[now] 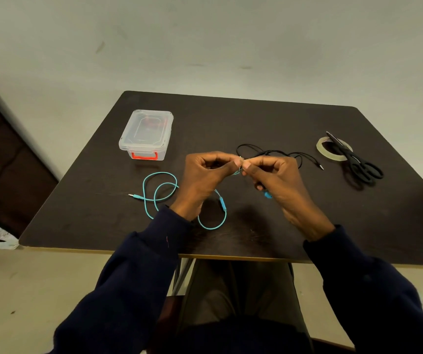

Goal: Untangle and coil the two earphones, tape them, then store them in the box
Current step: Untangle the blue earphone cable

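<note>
Hands meet at mid-counter: left hand and right hand pinch the teal earphone cord in their fingers, its loops trailing toward the near edge. One black earphone lies just behind. One lidded box stands toward the far-left corner. One scissors lies across one tape roll near the right edge.

On the bench we log box left, near earphone before it, far earphone centre, scissors atop tape right.

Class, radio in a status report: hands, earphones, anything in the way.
Left hand and right hand pinch blue earphone cable at its tangle. Black earphone lies loose behind. Box shut; nothing blocking.
</note>
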